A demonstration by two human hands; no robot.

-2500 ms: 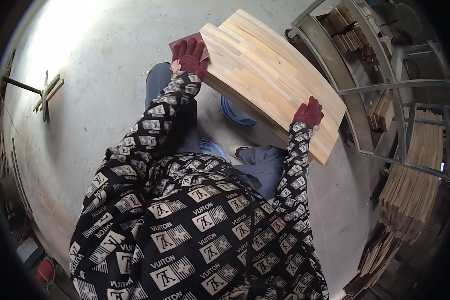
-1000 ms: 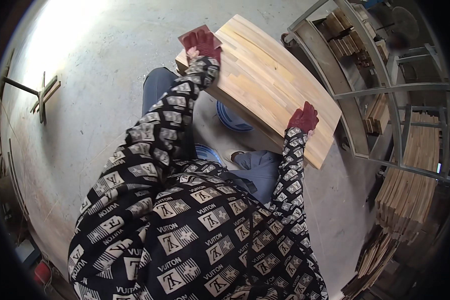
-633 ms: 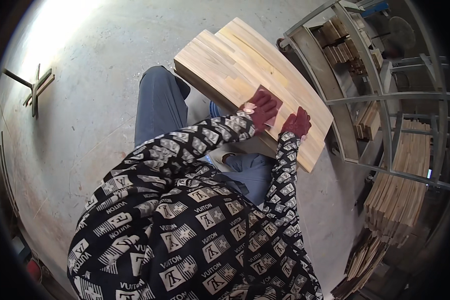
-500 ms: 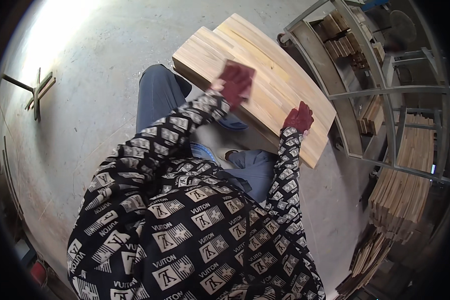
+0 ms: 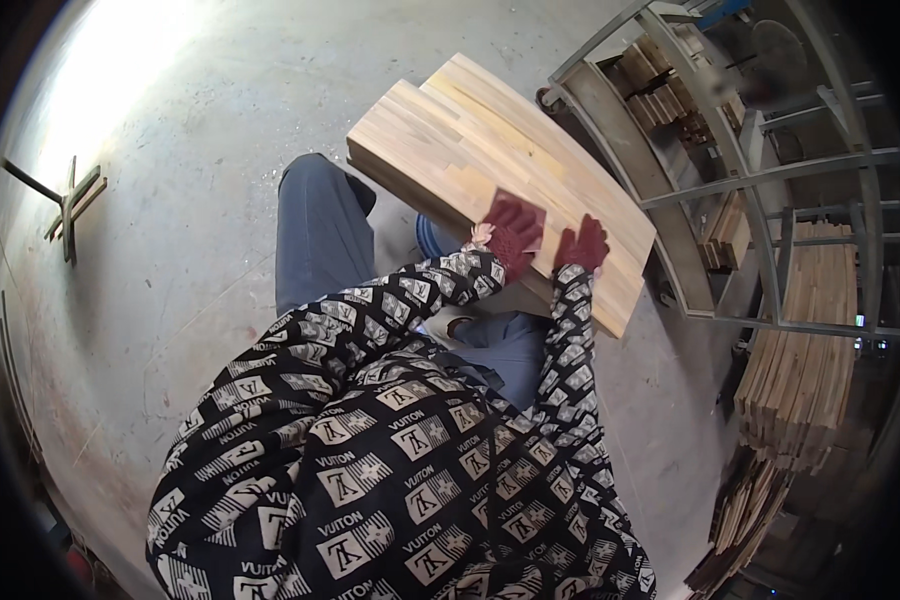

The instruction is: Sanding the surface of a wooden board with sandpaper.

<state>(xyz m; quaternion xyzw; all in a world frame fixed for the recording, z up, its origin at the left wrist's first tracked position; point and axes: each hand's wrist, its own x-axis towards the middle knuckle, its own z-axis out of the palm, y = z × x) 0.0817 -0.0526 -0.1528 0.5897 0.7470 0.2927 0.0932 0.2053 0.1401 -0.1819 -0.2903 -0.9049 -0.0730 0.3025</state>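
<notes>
Pale wooden panels [image 5: 480, 125] made of glued strips lie stacked in front of me, set at a slant. My left hand [image 5: 511, 240], in a dark red glove, presses a reddish-brown square of sandpaper [image 5: 535, 217] against the top face near its close edge. The fingers lie over the sheet, and its corners stick out around them. Just to the right, my gloved right hand [image 5: 583, 246] rests flat on the wood with nothing in it, fingers stretched out. What supports the panels is hidden.
A grey metal rack [image 5: 670, 190] with wood pieces on its shelves stands beyond the panels at right. Stacked wooden strips [image 5: 805, 340] lie farther right. On the left is a metal stand [image 5: 70, 205] on the concrete floor [image 5: 170, 250]. My knees are close to the panels.
My left hand has slid toward me and to the right with the sandpaper, closer to my right hand. The right hand has stayed at about the same place on the wood.
</notes>
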